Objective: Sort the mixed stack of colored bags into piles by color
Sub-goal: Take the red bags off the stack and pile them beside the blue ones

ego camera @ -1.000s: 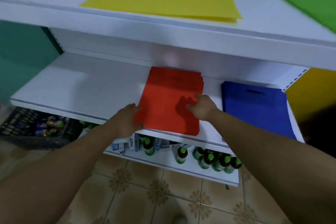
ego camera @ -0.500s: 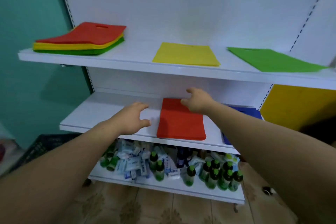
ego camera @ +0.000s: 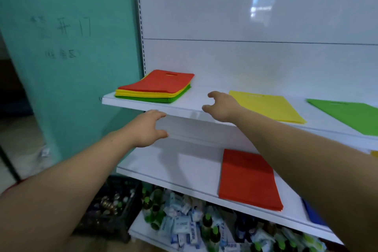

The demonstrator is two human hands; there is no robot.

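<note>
On upper shelf, mixed stack has red bag on top. Short of it: left hand, right hand, fingers wide, empty. Likely step: reach. Next: pinch only 1 bag.

Faint handwriting on the teal wall reads roughly "开门", smaller line below illegible; print on bottom-shelf packets too blurred.

Left grip, right grip and forearms are bare.
</note>
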